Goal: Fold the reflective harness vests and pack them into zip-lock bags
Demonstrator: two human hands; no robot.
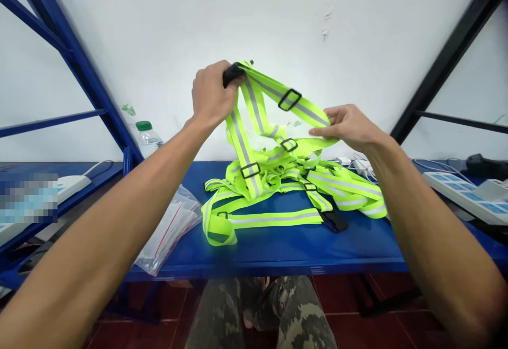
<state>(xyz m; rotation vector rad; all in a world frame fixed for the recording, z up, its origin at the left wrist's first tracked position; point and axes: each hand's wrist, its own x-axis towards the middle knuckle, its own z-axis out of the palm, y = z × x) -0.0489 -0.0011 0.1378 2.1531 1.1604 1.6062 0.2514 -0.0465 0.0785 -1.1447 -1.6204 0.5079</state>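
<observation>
Raised above the table, my left hand (213,92) is closed around a black buckle (233,73) of a neon yellow-green reflective strap harness (250,98). Black slider buckles sit along its straps, which hang down from that hand. My right hand (347,126) pinches a strap of the same harness off to the right, thumb below and fingers above. Underneath lies a tangled pile of similar reflective straps (273,219), and the harness's lower straps run into it. A black side-release clip (334,221) rests at the pile's front right.
Clear zip bags (169,232) lie on the blue table (257,251) at the left, near a green-capped bottle (147,135). Power strips (470,193) and cables flank both sides. Blue frame posts (85,69) slant up at the left; a dark post (440,63) stands right.
</observation>
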